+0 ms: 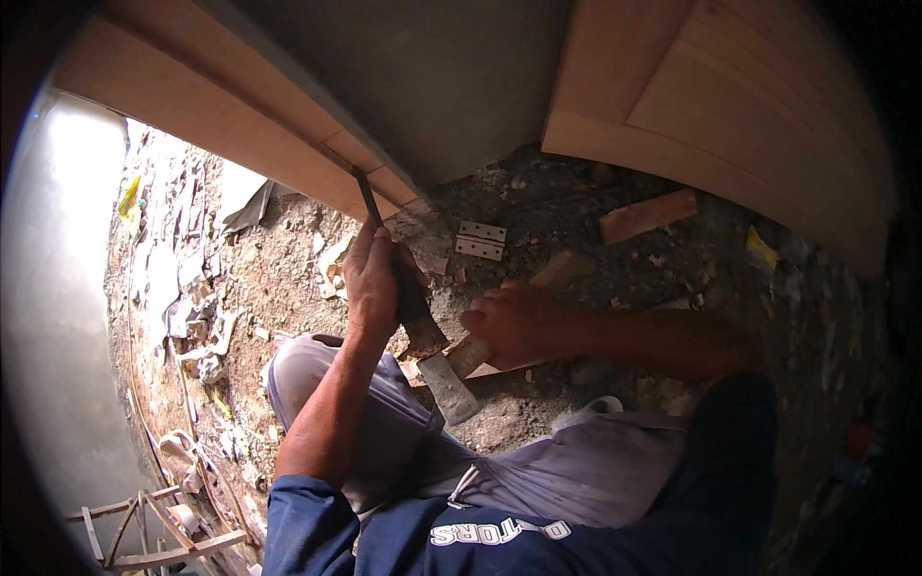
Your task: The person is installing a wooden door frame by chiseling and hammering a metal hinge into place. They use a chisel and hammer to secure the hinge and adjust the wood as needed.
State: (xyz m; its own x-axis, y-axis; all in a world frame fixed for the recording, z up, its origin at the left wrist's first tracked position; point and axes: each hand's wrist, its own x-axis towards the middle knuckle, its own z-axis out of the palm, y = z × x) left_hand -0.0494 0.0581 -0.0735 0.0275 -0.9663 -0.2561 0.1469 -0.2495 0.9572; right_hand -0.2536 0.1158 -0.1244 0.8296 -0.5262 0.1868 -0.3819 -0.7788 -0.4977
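My left hand [376,276] is closed round a chisel [369,200]. The chisel's blade tip meets the wooden door frame [240,125], near lines across the wood at its lower end. Below that hand the chisel's dark, worn handle slants down towards my lap. My right hand [514,322] grips the wooden handle of a hatchet [449,392]. The hatchet's grey metal head lies close to the butt of the chisel; whether they touch I cannot tell. A metal hinge [480,240] with screw holes lies spread on the ground beyond my hands.
A panelled wooden door [711,125] stands at the far right. A short wood offcut [648,216] lies on the rubble-strewn ground [288,245]. Left are a pale wall [67,288], scattered debris and a rough stick frame [158,538]. A grey wall surface [432,86] stands beside the door frame.
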